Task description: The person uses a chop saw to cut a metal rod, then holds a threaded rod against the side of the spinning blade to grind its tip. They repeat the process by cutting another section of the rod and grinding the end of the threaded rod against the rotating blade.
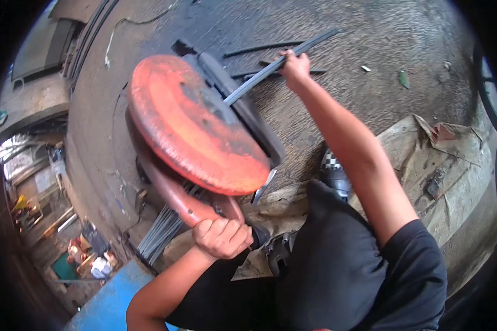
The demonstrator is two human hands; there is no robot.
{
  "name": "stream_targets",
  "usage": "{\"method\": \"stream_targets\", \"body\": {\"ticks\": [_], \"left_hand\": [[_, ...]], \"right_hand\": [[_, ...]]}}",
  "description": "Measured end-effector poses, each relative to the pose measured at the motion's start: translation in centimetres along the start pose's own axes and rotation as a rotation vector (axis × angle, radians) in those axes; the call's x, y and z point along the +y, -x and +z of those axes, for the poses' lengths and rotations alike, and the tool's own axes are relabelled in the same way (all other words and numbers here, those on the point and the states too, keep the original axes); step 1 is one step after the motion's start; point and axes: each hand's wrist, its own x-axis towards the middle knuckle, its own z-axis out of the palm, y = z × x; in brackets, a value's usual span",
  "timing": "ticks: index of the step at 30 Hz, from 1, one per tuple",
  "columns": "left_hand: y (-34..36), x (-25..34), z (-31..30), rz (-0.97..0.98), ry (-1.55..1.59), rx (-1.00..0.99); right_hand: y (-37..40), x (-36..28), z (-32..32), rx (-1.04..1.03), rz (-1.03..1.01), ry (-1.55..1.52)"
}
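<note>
A red, worn rounded guard (199, 132) belongs to a machine at the centre. My left hand (223, 238) is closed around the red handle (176, 196) below the guard. Farther up, my right hand (295, 65) grips a long grey metal bar (259, 76), whose lower end lies against the dark part of the machine beside the guard. The fingers of my right hand are partly hidden by the bar. Dark rods (262, 48) lie on the ground near my right hand.
A bundle of thin metal rods (161, 234) lies below the machine. Dirty sheeting (453, 160) covers ground at the right. A checkered shoe (332, 161) is by my knee. A blue surface (113, 300) stands at the lower left, with clutter (88, 256) beyond it.
</note>
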Motion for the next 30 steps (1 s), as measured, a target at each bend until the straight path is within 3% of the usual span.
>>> {"method": "stream_targets", "body": {"ticks": [4,7,13,30], "left_hand": [[0.0,0.0,-0.1,0.025,-0.018,-0.024],[0.0,0.1,0.0,0.036,-0.016,-0.02],[0.0,0.2,-0.2,0.037,-0.007,-0.023],[-0.3,0.2,-0.3,0.031,-0.005,-0.05]], "right_hand": [[-0.8,0.9,-0.2,-0.001,-0.036,0.028],[-0.2,-0.1,0.2,0.047,0.007,0.02],[0.5,-2.2,-0.4,-0.052,0.153,0.038],[0.8,-2.6,-1.0,-0.113,0.119,0.132]]}}
